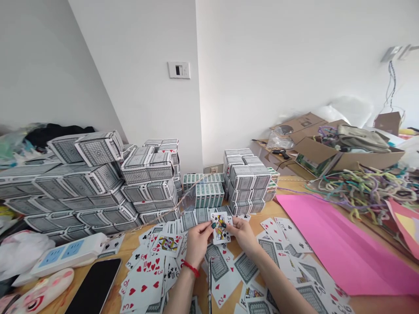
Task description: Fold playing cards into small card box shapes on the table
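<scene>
My left hand (197,242) and my right hand (241,232) hold one queen playing card (220,227) between them, face up, above the wooden table (129,244). Each hand pinches a side edge of the card with its fingertips. A red cord circles my left wrist. Below and around the hands lie several loose playing cards (149,274), some face up with red hearts, some face down with a grey patterned back. A king card (168,243) lies just left of my left hand.
Stacks of boxed card decks (98,183) fill the back left and centre (247,181). A power strip (67,253) and a black phone (94,285) lie at the left. Pink paper (330,244) covers the right side, with cords (360,185) and an open cardboard box (340,152) behind.
</scene>
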The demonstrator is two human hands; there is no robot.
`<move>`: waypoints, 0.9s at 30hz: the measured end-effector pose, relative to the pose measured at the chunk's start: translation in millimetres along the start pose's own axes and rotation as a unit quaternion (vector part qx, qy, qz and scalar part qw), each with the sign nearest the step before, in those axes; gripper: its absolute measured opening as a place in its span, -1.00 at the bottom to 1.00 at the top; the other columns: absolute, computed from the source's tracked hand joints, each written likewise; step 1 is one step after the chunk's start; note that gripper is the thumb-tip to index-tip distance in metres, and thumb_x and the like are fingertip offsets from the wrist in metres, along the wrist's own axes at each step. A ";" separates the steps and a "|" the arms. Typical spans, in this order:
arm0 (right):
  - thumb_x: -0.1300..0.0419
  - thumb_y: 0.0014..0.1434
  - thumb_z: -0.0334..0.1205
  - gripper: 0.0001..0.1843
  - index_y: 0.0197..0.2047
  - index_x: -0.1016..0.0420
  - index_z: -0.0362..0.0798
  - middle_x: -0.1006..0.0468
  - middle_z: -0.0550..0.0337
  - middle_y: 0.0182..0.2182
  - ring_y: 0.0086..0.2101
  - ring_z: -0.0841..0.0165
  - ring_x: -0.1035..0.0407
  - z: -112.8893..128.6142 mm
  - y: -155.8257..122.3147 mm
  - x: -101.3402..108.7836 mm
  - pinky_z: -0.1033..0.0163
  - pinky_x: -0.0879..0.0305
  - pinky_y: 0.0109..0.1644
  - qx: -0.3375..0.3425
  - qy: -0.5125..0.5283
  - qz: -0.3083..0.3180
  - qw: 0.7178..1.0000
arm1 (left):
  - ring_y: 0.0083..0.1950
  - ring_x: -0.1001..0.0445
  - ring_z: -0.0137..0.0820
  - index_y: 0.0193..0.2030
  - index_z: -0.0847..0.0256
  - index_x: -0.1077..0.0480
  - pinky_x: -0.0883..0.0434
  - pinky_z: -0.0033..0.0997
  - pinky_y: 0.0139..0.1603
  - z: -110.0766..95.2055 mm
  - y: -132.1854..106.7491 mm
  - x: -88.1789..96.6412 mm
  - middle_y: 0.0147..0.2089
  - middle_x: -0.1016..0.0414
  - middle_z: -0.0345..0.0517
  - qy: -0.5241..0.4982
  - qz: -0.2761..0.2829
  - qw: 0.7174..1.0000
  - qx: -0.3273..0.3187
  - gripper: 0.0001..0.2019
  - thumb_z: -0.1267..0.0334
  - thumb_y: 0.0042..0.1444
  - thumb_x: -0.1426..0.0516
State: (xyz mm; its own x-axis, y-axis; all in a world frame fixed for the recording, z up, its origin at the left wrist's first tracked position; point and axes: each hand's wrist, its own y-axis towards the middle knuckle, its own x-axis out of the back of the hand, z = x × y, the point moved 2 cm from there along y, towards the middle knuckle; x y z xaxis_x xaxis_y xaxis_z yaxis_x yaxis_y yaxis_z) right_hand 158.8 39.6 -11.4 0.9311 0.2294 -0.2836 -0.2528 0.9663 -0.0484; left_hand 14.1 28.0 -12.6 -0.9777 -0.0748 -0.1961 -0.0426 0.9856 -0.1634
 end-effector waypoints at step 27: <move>-0.31 -0.24 -0.03 -0.65 -0.44 -0.41 -0.11 -0.47 0.23 -0.57 -0.56 0.42 -0.33 -1.4 -5.3 -22.3 0.36 -0.20 -0.52 -0.021 0.039 0.001 0.999 | -0.51 -0.29 -0.43 -0.51 0.18 -0.15 -0.18 -0.49 -0.46 -11.8 -10.8 -1.4 -0.57 -0.28 -0.23 0.329 -0.132 0.910 -0.214 -0.82 0.20 0.07 0.07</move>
State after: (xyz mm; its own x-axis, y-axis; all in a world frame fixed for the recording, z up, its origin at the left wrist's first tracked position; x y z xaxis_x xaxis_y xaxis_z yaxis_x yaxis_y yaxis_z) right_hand 139.0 29.2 -6.2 0.9077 0.2201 -0.3572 -0.2674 0.9596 -0.0881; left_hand 13.5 19.2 0.8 -0.8271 -0.3493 0.4404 -0.2319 0.9257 0.2988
